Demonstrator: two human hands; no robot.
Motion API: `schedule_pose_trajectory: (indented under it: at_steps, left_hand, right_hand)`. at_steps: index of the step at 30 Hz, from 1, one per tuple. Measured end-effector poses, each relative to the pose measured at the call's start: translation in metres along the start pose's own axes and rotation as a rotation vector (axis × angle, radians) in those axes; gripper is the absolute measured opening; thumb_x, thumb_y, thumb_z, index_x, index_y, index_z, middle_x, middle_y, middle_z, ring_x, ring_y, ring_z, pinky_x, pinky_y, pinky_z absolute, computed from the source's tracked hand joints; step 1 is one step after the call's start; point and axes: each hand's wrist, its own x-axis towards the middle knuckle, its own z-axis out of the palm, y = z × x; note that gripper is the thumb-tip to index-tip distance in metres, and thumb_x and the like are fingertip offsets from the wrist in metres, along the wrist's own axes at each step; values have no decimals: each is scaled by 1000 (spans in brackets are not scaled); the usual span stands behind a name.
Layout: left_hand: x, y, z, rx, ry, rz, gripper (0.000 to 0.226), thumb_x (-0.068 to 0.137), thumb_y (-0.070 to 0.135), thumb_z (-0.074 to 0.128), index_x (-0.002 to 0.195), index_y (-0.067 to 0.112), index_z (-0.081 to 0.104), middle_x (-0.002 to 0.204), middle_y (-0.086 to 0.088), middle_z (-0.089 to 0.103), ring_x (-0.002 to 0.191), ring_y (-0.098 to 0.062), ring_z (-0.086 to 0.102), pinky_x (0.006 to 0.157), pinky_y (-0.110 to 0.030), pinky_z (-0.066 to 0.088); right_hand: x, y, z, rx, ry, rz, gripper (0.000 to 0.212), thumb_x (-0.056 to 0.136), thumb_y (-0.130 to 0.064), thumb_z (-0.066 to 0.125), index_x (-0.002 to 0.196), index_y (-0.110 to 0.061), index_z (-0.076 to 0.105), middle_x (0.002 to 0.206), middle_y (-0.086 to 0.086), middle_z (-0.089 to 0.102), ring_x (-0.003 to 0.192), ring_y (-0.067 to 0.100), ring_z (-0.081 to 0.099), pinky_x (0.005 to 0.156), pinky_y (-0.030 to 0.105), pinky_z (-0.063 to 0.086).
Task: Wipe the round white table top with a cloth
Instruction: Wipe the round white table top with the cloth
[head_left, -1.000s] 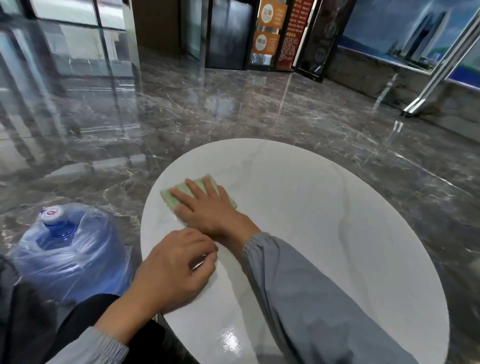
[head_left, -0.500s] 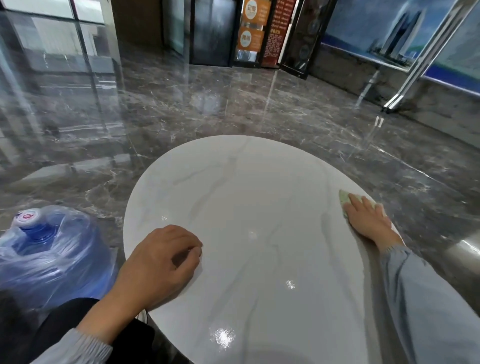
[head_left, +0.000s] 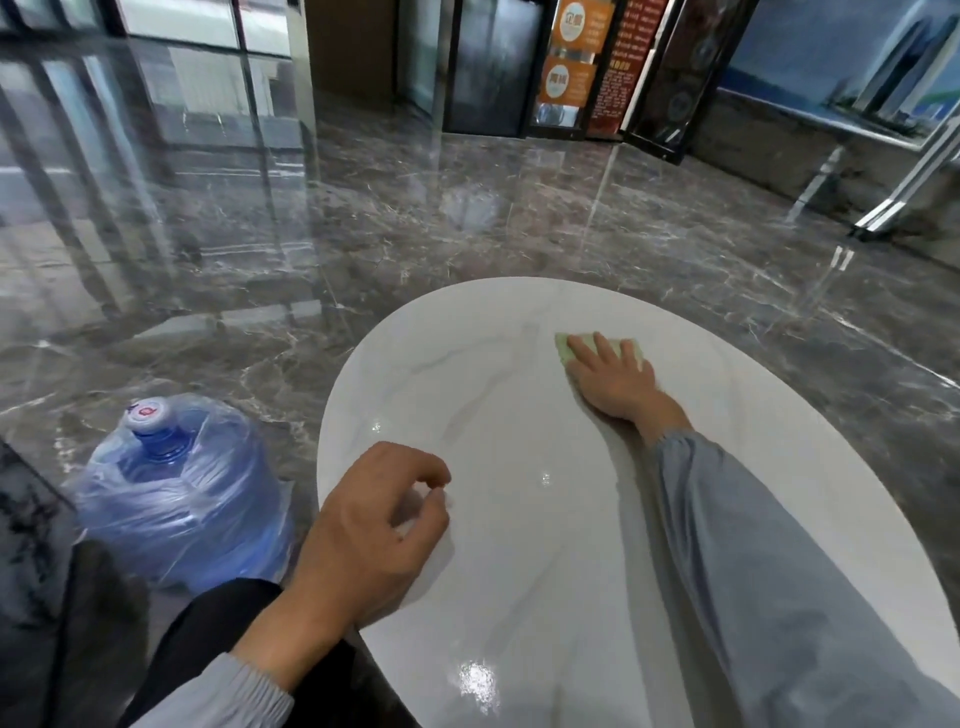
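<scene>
We see a dark grey marble floor (head_left: 467, 234), polished enough to mirror the glass walls and frames around it. On it stands the round white table top (head_left: 571, 545), faintly veined and glossy, with small light spots on its near half. To the left of the table, on the floor, a large blue water bottle (head_left: 176, 499) sits wrapped in clear plastic, its cap pointing up and toward the far side. At the far wall we make out orange signs (head_left: 566, 57) on dark door panels.

Both arms wear grey sleeves (head_left: 753, 571). The right arm stretches across the table. The left hand (head_left: 369, 525) sits at the table's near-left edge, its fingers loosely curled with nothing in them; we cannot tell whether the fingertips touch the surface. The right hand (head_left: 613, 379) lies flat, fingers straight and spread, pressing down on the cloth (head_left: 631, 349). The hands are well apart. The cloth, pale green, lies on the far part of the table top, mostly under the right fingers, its corners showing on either side.
</scene>
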Motion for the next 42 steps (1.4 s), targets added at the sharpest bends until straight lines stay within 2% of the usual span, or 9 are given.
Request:
schedule_pose_trajectory:
  at_steps: [3, 7, 13, 17, 20, 24, 31, 38, 42]
  left_hand:
    - [-1, -2, -1, -22, 83, -99, 28, 92, 36, 53, 119, 29, 54, 120, 23, 52, 114, -7, 53, 90, -9, 40]
    - [-3, -4, -2, 0, 212, -102, 39, 94, 33, 51, 130, 18, 49, 125, 15, 44, 116, -12, 44, 100, -35, 42]
    - [-4, -5, -3, -13, 305, 0, 43, 92, 28, 49, 133, 17, 43, 134, 3, 40, 123, -22, 45, 106, -45, 40]
    - [-4, -3, -3, -19, 271, -2, 40, 95, 32, 46, 132, 18, 44, 135, 4, 41, 130, -9, 40, 110, -44, 37]
    - [-6, -2, -4, -4, 241, -18, 37, 97, 35, 43, 130, 19, 46, 134, 7, 41, 132, -4, 37, 112, -41, 34]
    - [-7, -2, -5, 16, 180, -20, 35, 100, 40, 40, 128, 22, 49, 134, 6, 41, 133, -13, 39, 114, -38, 29]
    - [-2, -2, -1, 42, 151, -85, 31, 101, 44, 37, 123, 26, 51, 128, 14, 40, 127, -22, 44, 111, -41, 29]
    - [-2, 3, -3, -12, 237, -203, 30, 100, 39, 38, 124, 25, 48, 124, 16, 41, 122, 1, 35, 110, -41, 33]
    - [1, 6, -4, -31, 288, -244, 27, 100, 36, 39, 122, 25, 47, 118, 17, 39, 112, -9, 42, 101, -38, 37]
  right_hand:
    - [-4, -105, 25, -82, -42, -295, 56, 106, -61, 15, 161, -55, 4, 174, -9, -8, 159, 33, -14, 124, 58, -5]
    - [-59, -199, 54, -175, -86, -661, 59, 107, -59, 23, 162, -52, 4, 174, -8, -10, 158, 32, -19, 123, 58, -8]
    - [-132, -190, 74, -161, -71, -1020, 64, 102, -44, 53, 161, -35, 31, 173, -4, 9, 160, 29, -13, 126, 57, -3]
    - [-170, -169, 77, -36, -56, -947, 82, 91, -34, 65, 162, -34, 25, 170, -10, 16, 160, 20, -9, 127, 55, 3]
    - [-191, -151, 79, -40, -55, -874, 67, 99, -44, 44, 163, -31, 28, 173, -12, 8, 159, 15, -17, 127, 52, -1]
    - [-221, -125, 74, -41, -75, -789, 50, 109, -53, 24, 158, -43, 29, 174, -13, -3, 158, 17, -23, 127, 53, -7]
    - [-254, -88, 65, -93, -90, -666, 53, 111, -56, 20, 160, -56, 2, 173, -16, -10, 154, 12, -31, 126, 47, -13]
    - [-218, -118, 62, -90, -128, -710, 52, 109, -58, 17, 160, -56, 7, 172, -21, -13, 153, 8, -32, 126, 45, -13]
    - [-154, -153, 62, -136, -94, -747, 54, 107, -55, 18, 160, -55, 9, 173, -19, -8, 157, 14, -22, 127, 47, -9]
